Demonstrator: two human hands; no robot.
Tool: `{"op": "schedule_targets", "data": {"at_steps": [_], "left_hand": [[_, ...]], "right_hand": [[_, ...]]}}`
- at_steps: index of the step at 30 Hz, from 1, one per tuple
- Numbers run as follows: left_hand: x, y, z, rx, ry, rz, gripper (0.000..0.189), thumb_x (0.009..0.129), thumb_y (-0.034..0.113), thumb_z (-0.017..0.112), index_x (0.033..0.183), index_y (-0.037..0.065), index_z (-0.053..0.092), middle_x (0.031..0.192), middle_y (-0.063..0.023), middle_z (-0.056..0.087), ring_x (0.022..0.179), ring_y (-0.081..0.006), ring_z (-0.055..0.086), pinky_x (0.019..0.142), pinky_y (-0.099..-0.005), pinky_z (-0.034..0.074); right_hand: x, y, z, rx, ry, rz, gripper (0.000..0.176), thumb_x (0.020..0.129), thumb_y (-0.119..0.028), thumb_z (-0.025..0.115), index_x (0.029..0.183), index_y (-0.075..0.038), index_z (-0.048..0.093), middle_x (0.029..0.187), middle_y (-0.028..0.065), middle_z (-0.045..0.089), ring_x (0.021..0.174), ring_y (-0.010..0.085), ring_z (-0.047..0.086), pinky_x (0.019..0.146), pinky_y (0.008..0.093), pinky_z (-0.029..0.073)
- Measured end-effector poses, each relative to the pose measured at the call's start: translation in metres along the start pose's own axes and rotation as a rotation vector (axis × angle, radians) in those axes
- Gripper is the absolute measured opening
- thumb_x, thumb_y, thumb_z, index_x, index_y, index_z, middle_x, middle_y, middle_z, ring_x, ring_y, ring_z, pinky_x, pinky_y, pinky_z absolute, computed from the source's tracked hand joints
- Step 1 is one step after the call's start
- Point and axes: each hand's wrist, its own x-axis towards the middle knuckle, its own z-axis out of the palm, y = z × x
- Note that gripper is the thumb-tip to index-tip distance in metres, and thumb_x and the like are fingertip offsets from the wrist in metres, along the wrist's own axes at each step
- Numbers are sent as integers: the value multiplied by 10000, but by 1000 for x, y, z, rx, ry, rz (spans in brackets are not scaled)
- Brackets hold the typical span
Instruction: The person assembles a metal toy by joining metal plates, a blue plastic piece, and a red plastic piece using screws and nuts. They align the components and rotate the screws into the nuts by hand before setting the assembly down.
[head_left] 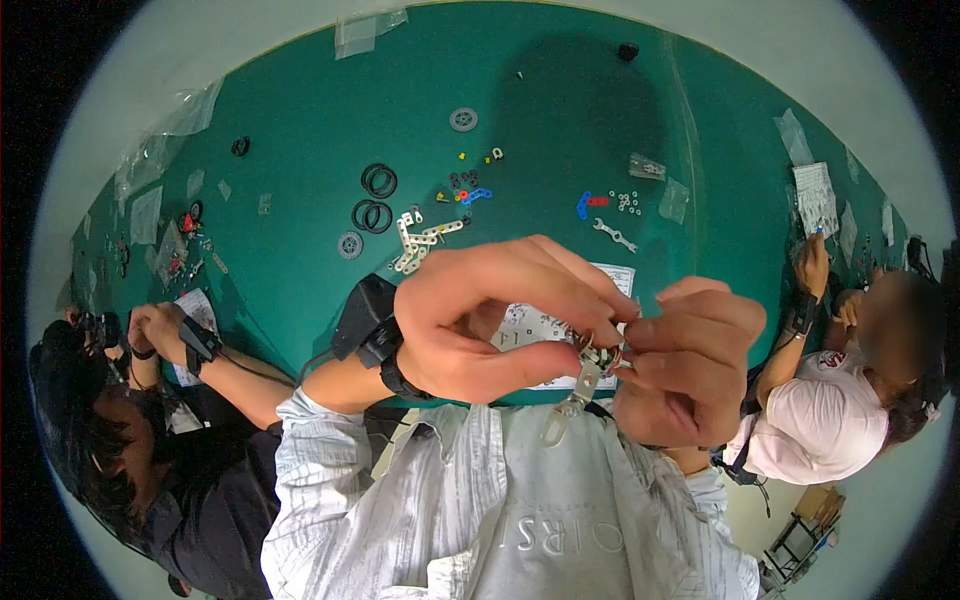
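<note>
My left hand (pixel 490 310) pinches a small assembly of light metal strips and screws (pixel 590 375) between thumb and forefinger, just above my chest. Closed fingers of my right hand (pixel 690 360) meet its right side. One slotted strip hangs down toward my shirt. The fingertips hide much of the joint. Under my hands a printed sheet (pixel 520 325) lies partly covered. Left of them sits a pile of white perforated strips (pixel 420 240). Farther out are a metal wrench (pixel 614 235), a red and blue piece (pixel 590 203) and several small nuts (pixel 627 203).
Black rings (pixel 378 181), a grey wheel (pixel 463 119) and a blue angled piece (pixel 478 196) lie on the green table (pixel 560 110). Clear plastic bags (pixel 647 166) are scattered about. One person (pixel 190 480) works at my left, another (pixel 820 400) at my right.
</note>
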Motion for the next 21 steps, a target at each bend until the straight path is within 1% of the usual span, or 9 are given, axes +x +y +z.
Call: {"op": "schedule_targets", "data": {"at_steps": [2, 5, 6, 9, 11, 12, 15, 18, 21], "left_hand": [[3, -1, -6, 137, -93, 72, 204, 839, 22, 773, 983, 27, 627, 919, -160, 691, 909, -364, 697, 757, -427, 597], [2, -8, 2, 107, -44, 175, 160, 820, 35, 796, 903, 1, 664, 927, -151, 692, 868, -360, 705, 727, -402, 601], [3, -6, 0, 110, -81, 181, 165, 814, 31, 799, 905, -1, 666, 924, -150, 693, 866, -360, 706, 728, -397, 600], [6, -2, -4, 125, -144, 178, 167, 790, 18, 804, 895, -2, 676, 916, -140, 693, 876, -341, 708, 736, -380, 593], [5, 1, -3, 147, -128, 154, 151, 764, 6, 799, 869, 7, 690, 909, -124, 694, 908, -307, 708, 751, -366, 582], [6, 2, -4, 160, -152, 158, 140, 777, 18, 795, 870, 2, 690, 914, -128, 693, 911, -315, 705, 755, -370, 581], [8, 4, -7, 213, -207, 189, 122, 813, 48, 785, 879, -8, 700, 924, -142, 696, 904, -335, 700, 748, -381, 578], [10, 6, -7, 282, -216, 243, 114, 829, 63, 786, 890, -5, 718, 918, -148, 709, 866, -333, 693, 711, -374, 575], [10, 6, -5, 328, -197, 275, 116, 822, 70, 791, 877, 1, 716, 902, -136, 711, 828, -303, 679, 695, -347, 564]], "right_hand": [[-1, 3, 0, -36, 13, -75, 173, 705, -98, 776, 868, -76, 723, 942, 50, 728, 870, 216, 572, 672, 321, 509], [-4, 4, -3, -61, 30, -157, 203, 665, -125, 769, 859, -76, 731, 951, 50, 733, 847, 215, 554, 640, 318, 496], [-5, 3, -3, -67, 27, -178, 220, 647, -129, 770, 857, -76, 732, 954, 52, 733, 839, 216, 553, 629, 316, 494], [-6, 1, 3, -9, 69, -151, 239, 637, -140, 771, 862, -66, 739, 939, 55, 732, 800, 206, 562, 595, 304, 485], [-1, 2, -6, 24, -28, -137, 244, 635, -133, 774, 866, -59, 743, 919, 63, 730, 765, 199, 569, 568, 298, 477], [1, 3, -10, 41, -77, -131, 247, 635, -130, 775, 869, -56, 744, 909, 67, 729, 748, 195, 573, 554, 295, 473], [3, 3, -11, 14, -92, -184, 231, 651, -124, 772, 870, -52, 749, 898, 72, 724, 716, 190, 584, 546, 289, 470], [0, 4, -8, 64, -44, -180, 235, 646, -118, 780, 869, -54, 744, 912, 76, 721, 731, 206, 604, 545, 296, 485], [-4, -2, -11, 75, -84, -84, 239, 646, -115, 790, 874, -61, 743, 938, 69, 719, 789, 219, 630, 604, 302, 524]]}}
